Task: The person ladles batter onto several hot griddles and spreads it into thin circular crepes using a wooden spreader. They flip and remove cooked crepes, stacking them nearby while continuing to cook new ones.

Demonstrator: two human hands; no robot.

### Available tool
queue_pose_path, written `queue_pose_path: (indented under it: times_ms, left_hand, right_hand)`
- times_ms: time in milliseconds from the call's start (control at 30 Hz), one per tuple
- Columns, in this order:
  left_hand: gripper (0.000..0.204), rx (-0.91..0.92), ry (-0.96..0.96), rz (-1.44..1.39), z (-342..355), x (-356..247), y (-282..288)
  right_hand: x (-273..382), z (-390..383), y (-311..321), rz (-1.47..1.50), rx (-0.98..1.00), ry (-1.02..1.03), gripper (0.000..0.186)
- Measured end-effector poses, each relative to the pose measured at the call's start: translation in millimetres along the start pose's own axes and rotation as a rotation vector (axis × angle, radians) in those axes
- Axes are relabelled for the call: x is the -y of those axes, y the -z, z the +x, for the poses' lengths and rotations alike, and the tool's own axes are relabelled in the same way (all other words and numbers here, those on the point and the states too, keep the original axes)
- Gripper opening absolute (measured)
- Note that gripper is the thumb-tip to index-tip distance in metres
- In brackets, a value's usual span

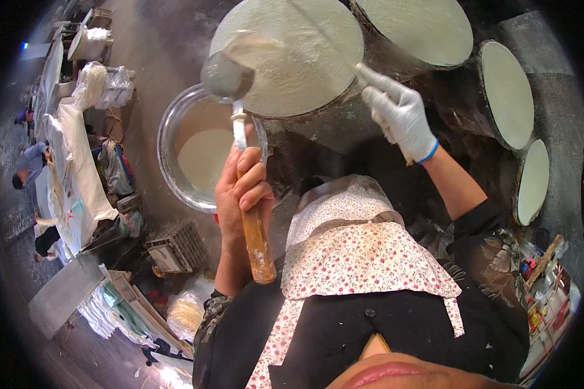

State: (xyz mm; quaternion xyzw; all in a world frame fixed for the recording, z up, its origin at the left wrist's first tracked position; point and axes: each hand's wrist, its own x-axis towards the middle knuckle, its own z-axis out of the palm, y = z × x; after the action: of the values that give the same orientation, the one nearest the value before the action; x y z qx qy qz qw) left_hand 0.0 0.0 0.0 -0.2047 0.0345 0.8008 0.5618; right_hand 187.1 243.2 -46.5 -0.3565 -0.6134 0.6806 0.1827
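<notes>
My left hand is wrapped round the wooden handle of a metal ladle. The ladle's bowl is raised over the near-left edge of a large round pan coated with pale batter. Pale liquid streaks blur beside the bowl, over the pan. Below the ladle stands a wide metal basin holding off-white batter. At the pan's right edge, my right hand, in a white glove with a blue cuff, has its fingers closed on a thin stick. The stick reaches across the pan and is smeared by motion.
More round pans with pale surfaces curve along the right, among them an upright-looking disc and a smaller one. A slatted crate sits at left. Beyond it, a person is beside a cloth-covered table.
</notes>
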Motion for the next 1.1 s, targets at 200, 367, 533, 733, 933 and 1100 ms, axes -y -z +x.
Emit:
queue_pose_path:
  times_ms: [200, 367, 533, 733, 933, 1100]
  left_hand:
    - [0.038, -0.072, -0.061, 0.033, 10.9, -3.4, 2.5]
    - [0.050, 0.017, -0.136, 0.050, -20.2, 0.8, 6.6]
    - [0.050, -0.044, -0.209, 0.038, -64.5, 6.0, 16.6]
    - [0.051, -0.090, -0.154, 0.031, -94.5, -14.1, 26.2]
    - [0.048, -0.097, -0.040, 0.142, -110.0, -72.7, 26.6]
    - [0.048, -0.072, -0.013, 0.224, -130.4, -105.8, 32.3]
  right_hand:
    - [-66.9, 12.1, 7.9, 0.122, -0.117, -0.149, 0.048]
    - [-127.7, -51.7, -20.0, -0.636, 0.217, -0.070, 0.047]
    - [-121.3, 29.5, 7.8, -0.346, -0.225, 0.243, 0.045]
    - [-105.3, 8.5, -23.6, -0.896, 0.164, 0.176, 0.044]
    - [-132.8, -57.6, -57.4, -0.857, -0.126, 0.070, 0.049]
    - [-147.3, -166.4, -73.8, -1.016, 0.269, 0.253, 0.062]
